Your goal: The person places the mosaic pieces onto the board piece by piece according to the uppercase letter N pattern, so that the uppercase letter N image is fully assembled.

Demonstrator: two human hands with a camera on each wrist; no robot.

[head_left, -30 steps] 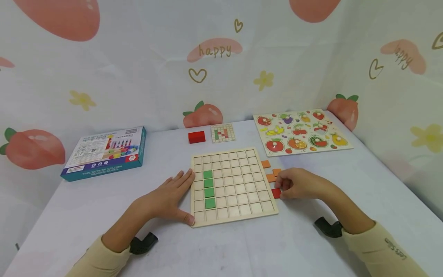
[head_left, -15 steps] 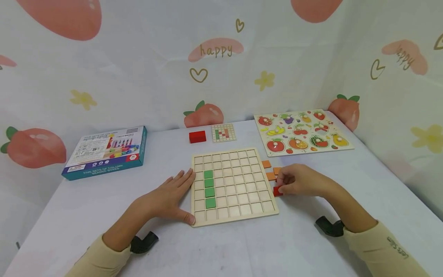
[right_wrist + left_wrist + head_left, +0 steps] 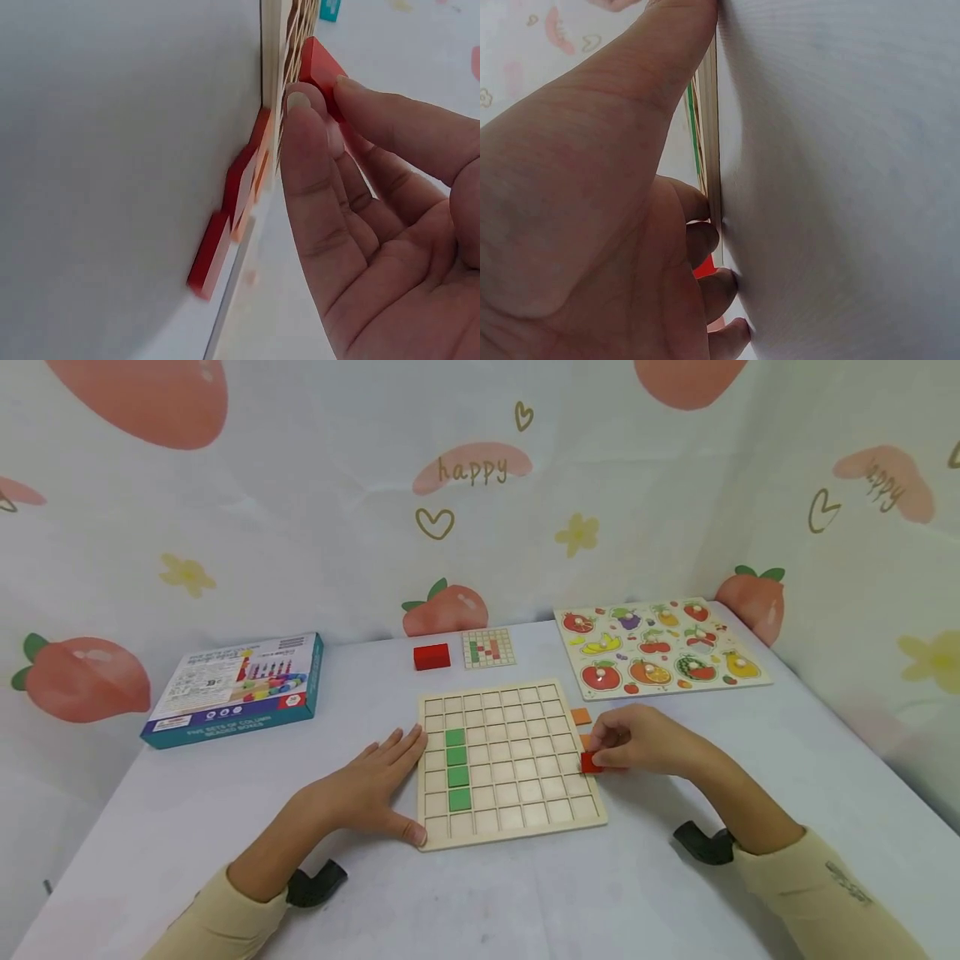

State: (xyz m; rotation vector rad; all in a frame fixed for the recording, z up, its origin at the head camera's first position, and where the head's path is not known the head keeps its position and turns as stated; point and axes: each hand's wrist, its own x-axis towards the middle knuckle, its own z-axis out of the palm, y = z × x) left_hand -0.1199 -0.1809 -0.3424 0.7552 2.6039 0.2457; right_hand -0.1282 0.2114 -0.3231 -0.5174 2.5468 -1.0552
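A pale wooden grid board [image 3: 517, 747] lies on the table, with a column of several green square tiles [image 3: 459, 777] in its left part. My left hand [image 3: 367, 789] rests along the board's left edge, fingers straight and thumb at the near corner. Between thumb and fingertips, my right hand [image 3: 645, 745] pinches a red square tile [image 3: 319, 67] just above the board's right edge. Orange tiles [image 3: 581, 717] lie beside that edge, partly hidden by the right hand. The right wrist view shows further red tiles [image 3: 210, 255] on the table below the hand.
Behind the board are a red block [image 3: 432, 657] and a small pattern card [image 3: 488, 648] with a coloured grid. A flat box [image 3: 232, 689] lies at the back left. A fruit puzzle board [image 3: 663, 647] lies at the back right.
My right hand has picked up the red tile from beside the board and brought it up and left to the board's right edge. The left hand stays put.
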